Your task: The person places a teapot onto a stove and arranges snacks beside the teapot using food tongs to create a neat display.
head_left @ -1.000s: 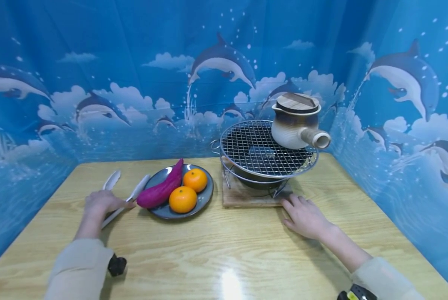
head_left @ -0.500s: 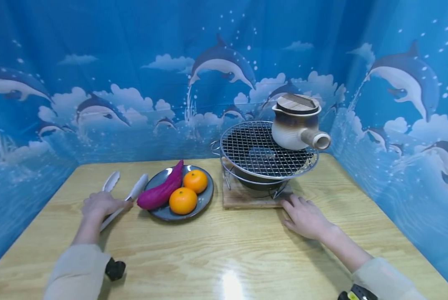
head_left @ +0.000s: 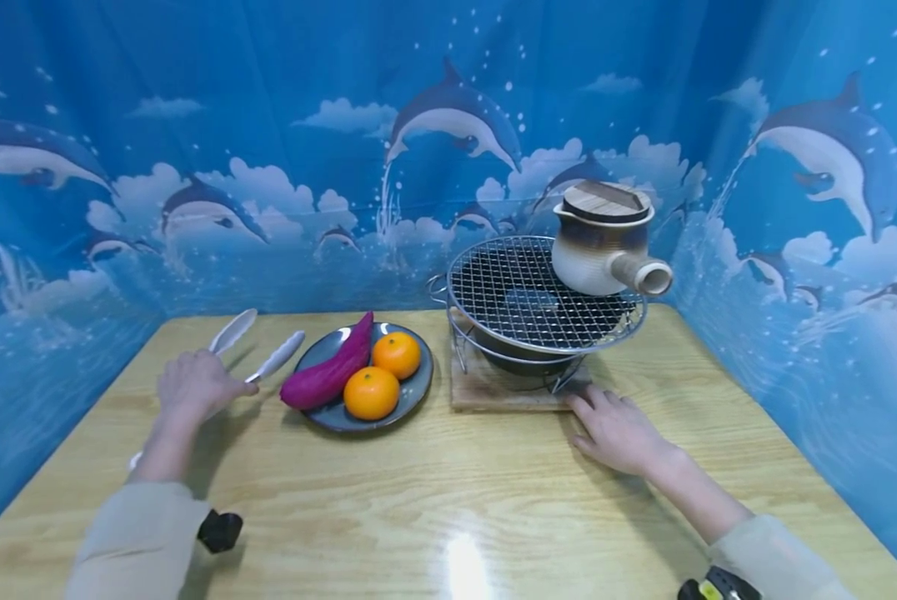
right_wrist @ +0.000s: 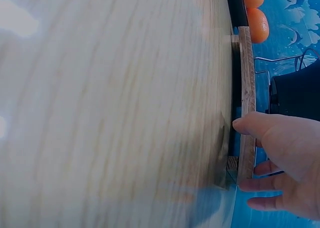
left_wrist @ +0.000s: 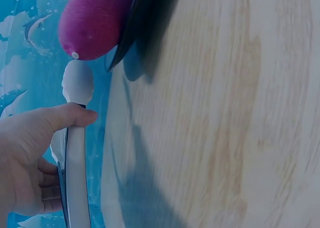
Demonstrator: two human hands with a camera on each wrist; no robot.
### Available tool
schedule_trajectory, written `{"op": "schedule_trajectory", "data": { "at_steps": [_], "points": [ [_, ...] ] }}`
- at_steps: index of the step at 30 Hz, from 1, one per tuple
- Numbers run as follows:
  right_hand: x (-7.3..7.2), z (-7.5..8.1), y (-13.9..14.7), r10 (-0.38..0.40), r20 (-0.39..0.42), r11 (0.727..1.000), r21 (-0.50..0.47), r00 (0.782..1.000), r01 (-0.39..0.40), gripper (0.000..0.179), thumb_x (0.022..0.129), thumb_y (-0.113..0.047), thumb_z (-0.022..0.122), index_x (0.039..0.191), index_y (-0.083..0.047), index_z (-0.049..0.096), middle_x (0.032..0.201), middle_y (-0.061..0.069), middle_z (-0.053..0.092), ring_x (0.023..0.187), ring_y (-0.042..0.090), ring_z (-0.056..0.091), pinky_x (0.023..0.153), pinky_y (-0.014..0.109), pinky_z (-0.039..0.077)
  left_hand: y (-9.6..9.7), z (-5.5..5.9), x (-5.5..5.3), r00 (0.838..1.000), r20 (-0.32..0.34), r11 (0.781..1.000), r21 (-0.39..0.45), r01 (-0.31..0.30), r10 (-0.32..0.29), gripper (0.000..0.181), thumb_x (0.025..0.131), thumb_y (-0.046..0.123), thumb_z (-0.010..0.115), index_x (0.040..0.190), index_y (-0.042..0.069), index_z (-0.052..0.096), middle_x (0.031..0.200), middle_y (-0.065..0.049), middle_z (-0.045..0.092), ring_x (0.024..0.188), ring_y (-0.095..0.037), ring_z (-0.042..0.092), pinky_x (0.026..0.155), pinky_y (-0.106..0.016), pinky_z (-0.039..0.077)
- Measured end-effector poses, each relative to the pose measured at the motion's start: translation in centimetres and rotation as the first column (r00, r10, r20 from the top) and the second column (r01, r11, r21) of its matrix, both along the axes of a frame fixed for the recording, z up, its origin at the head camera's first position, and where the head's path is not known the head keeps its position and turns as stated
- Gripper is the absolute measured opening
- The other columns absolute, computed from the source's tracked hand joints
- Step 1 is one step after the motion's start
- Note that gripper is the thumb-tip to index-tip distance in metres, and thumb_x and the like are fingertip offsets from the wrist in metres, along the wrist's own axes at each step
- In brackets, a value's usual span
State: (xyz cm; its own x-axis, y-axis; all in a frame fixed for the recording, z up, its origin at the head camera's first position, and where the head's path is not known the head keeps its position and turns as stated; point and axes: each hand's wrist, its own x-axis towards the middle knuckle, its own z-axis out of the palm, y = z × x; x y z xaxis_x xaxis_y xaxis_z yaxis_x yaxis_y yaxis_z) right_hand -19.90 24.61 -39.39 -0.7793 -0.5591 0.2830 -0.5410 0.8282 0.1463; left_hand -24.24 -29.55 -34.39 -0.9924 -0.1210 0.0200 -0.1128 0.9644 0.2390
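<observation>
My left hand (head_left: 197,383) grips a pair of metal tongs (head_left: 278,357) with pale scalloped tips, held above the table at the left. The tongs' arms are spread, tips pointing away from me, one close to the plate. In the left wrist view the thumb presses along one arm (left_wrist: 76,173), with the fingers on the far side. My right hand (head_left: 617,433) rests relaxed at the right front corner of a wooden board (head_left: 504,398). Its thumb touches the board's edge (right_wrist: 247,78) in the right wrist view. On that board stands a small round grill (head_left: 523,300) with a wire mesh.
A dark plate (head_left: 343,427) left of the grill bears a purple sweet potato (head_left: 332,373) and two oranges (head_left: 372,393). A lidded clay pot (head_left: 594,258) with a side handle sits on the mesh at its right. Blue dolphin curtains (head_left: 268,125) surround the table.
My left hand has raised the tongs off the table and shifted them slightly away from me. The head view has turned a little. My right hand stays at the board's corner.
</observation>
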Motion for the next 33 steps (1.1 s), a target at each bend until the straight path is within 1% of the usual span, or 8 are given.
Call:
{"op": "schedule_trajectory", "data": {
  "at_steps": [2, 4, 8, 11, 16, 20, 27, 33],
  "points": [
    [0.0, 0.0, 0.0, 0.0, 0.003, 1.0, -0.001, 1.0, 0.0, 0.049, 0.076, -0.029, 0.071, 0.115, -0.002, 0.056, 0.101, 0.017, 0.053, 0.083, 0.034, 0.057, 0.065, 0.047, 0.049, 0.1, 0.3, 0.1, 1.0, -0.014, 1.0, 0.0, 0.005, -0.005, 0.069, 0.066, 0.05, 0.075, 0.083, -0.012, 0.05, 0.081, -0.027, 0.049, 0.078, -0.04, 0.045, 0.069, -0.049, 0.037],
    [0.0, 0.1, 0.0, -0.004, 0.008, 1.0, 0.001, 1.0, 0.004, 0.049, 0.077, -0.029, 0.07, 0.115, -0.002, 0.056, 0.1, 0.016, 0.052, 0.084, 0.034, 0.057, 0.065, 0.047, 0.049, 0.2, 0.5, 0.1, 1.0, -0.013, 1.0, -0.002, 0.003, -0.003, 0.074, 0.066, 0.048, 0.075, 0.089, -0.017, 0.048, 0.086, -0.032, 0.047, 0.083, -0.045, 0.042, 0.073, -0.052, 0.035],
    [0.0, 0.1, 0.1, -0.013, 0.013, 1.0, 0.001, 1.0, 0.013, 0.049, 0.077, -0.029, 0.07, 0.115, -0.003, 0.056, 0.101, 0.016, 0.052, 0.084, 0.034, 0.056, 0.065, 0.047, 0.048, 0.4, 0.7, 0.1, 1.0, 0.002, 1.0, -0.015, -0.019, 0.019, 0.08, 0.066, 0.046, 0.075, 0.096, -0.021, 0.043, 0.087, -0.034, 0.043, 0.084, -0.047, 0.037, 0.071, -0.051, 0.034],
    [0.0, 0.1, 0.1, -0.013, 0.01, 1.0, 0.002, 1.0, 0.013, 0.049, 0.077, -0.029, 0.07, 0.116, -0.003, 0.055, 0.102, 0.016, 0.052, 0.086, 0.034, 0.056, 0.066, 0.047, 0.048, 0.5, 0.8, 0.2, 0.999, 0.013, 0.999, -0.019, -0.029, 0.03, 0.081, 0.067, 0.043, 0.075, 0.099, -0.023, 0.04, 0.087, -0.034, 0.042, 0.083, -0.046, 0.036, 0.071, -0.051, 0.034],
    [0.0, 0.1, 0.1, -0.011, 0.012, 1.0, 0.001, 1.0, 0.011, 0.05, 0.077, -0.03, 0.07, 0.117, -0.003, 0.055, 0.104, 0.017, 0.052, 0.087, 0.035, 0.057, 0.067, 0.048, 0.048, 0.4, 1.4, 0.3, 1.0, 0.001, 0.999, -0.043, -0.017, 0.017, 0.08, 0.069, 0.041, 0.073, 0.1, -0.024, 0.038, 0.088, -0.036, 0.041, 0.087, -0.05, 0.038, 0.077, -0.055, 0.034],
    [0.0, 0.2, 0.1, -0.009, 0.015, 1.0, 0.002, 1.0, 0.009, 0.051, 0.077, -0.03, 0.07, 0.117, -0.003, 0.055, 0.104, 0.017, 0.052, 0.087, 0.035, 0.057, 0.068, 0.049, 0.048, 0.6, 1.8, 0.3, 1.0, -0.024, 0.999, -0.048, -0.018, 0.017, 0.081, 0.068, 0.04, 0.074, 0.101, -0.024, 0.039, 0.091, -0.038, 0.042, 0.09, -0.051, 0.039, 0.082, -0.057, 0.032],
    [0.1, 0.3, 0.1, -0.004, 0.007, 1.0, 0.012, 1.0, 0.004, 0.05, 0.077, -0.03, 0.07, 0.117, -0.003, 0.055, 0.102, 0.016, 0.052, 0.083, 0.034, 0.057, 0.066, 0.048, 0.048, 1.1, 2.2, 0.3, 0.997, -0.074, 0.999, -0.007, -0.035, 0.034, 0.074, 0.067, 0.035, 0.076, 0.099, -0.021, 0.041, 0.09, -0.035, 0.043, 0.086, -0.048, 0.04, 0.078, -0.056, 0.034],
    [0.1, 0.3, 0.1, -0.004, 0.001, 1.0, 0.016, 1.0, 0.004, 0.051, 0.077, -0.03, 0.07, 0.116, -0.003, 0.055, 0.101, 0.016, 0.052, 0.083, 0.034, 0.057, 0.065, 0.047, 0.048, 1.2, 2.5, 0.3, 0.996, -0.079, 1.0, 0.004, -0.03, 0.03, 0.08, 0.067, 0.035, 0.077, 0.103, -0.024, 0.038, 0.091, -0.036, 0.04, 0.089, -0.051, 0.038, 0.079, -0.058, 0.032]
  ]
}}
